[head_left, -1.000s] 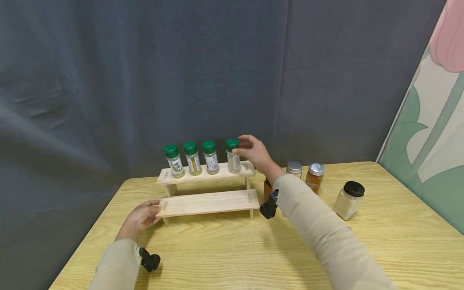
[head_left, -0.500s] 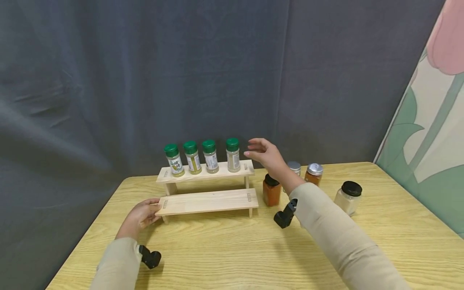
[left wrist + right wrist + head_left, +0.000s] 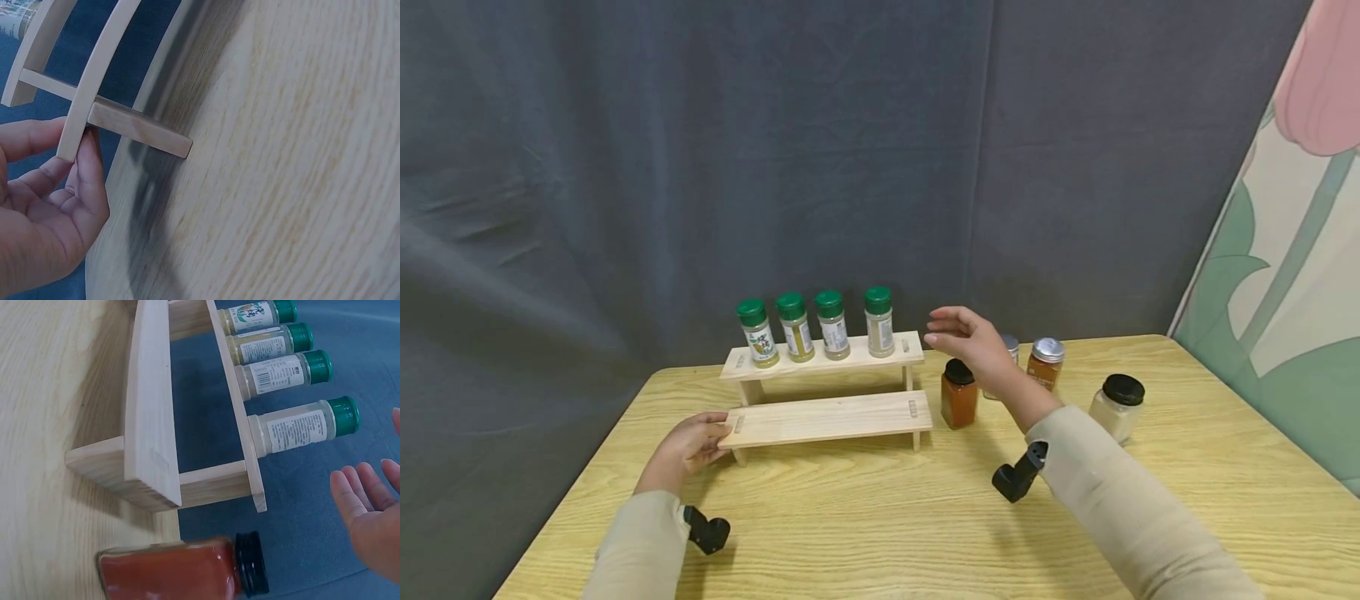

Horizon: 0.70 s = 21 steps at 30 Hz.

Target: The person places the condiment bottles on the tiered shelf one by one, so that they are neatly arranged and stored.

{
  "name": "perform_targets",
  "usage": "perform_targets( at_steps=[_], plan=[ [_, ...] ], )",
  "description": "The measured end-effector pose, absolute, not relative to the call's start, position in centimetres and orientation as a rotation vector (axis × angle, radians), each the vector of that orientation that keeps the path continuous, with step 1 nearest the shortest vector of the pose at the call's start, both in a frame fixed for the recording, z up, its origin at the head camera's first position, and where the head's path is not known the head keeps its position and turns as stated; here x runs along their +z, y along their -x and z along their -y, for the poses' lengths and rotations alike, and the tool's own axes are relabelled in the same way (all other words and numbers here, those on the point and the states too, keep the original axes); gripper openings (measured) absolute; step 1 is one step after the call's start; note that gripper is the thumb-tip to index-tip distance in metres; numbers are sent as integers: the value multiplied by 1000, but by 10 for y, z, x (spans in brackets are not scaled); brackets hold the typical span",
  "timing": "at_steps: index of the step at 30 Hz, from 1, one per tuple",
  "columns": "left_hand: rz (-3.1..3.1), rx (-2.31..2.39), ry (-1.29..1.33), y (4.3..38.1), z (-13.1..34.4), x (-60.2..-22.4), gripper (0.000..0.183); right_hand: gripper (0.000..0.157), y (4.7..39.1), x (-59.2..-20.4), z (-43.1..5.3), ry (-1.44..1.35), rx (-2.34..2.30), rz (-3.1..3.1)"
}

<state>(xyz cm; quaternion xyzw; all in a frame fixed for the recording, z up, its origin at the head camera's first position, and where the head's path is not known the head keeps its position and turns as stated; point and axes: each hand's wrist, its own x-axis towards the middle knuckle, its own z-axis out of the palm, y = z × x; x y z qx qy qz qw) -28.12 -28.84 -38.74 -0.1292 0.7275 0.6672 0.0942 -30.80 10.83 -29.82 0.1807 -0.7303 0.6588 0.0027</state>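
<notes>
My left hand [image 3: 688, 450] pinches the left end of the lower board of a two-tier wooden shelf [image 3: 835, 419]; thumb and fingers [image 3: 90, 181] close on the board's end in the left wrist view. Several green-capped spice jars stand upright along the upper tier, the rightmost spice jar [image 3: 880, 323] a little apart from the others. My right hand [image 3: 973, 346] hovers empty to the right of that jar, fingers loosely bent and not touching it. Below the right hand, a square jar of red-orange powder [image 3: 959, 400] with a black lid stands on the table beside the shelf.
Behind the right forearm stand a silver-lidded jar of orange-brown spice [image 3: 1046, 362] and another silver-lidded jar [image 3: 1011, 346], partly hidden. Farther right is a black-lidded jar of pale powder [image 3: 1117, 408]. A dark curtain [image 3: 775, 167] hangs behind the wooden table [image 3: 850, 525].
My right hand has let go of the rightmost green-capped spice jar and moved right and slightly down, uncovering the red-orange jar. The left hand has stayed on the shelf.
</notes>
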Motion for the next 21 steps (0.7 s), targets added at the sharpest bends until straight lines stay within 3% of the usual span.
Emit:
perform_targets(
  at_steps=[21],
  plan=[
    [-2135,1964,327,281,293,-388,59,44,278,-316,-149,-567,2108,2239]
  ],
)
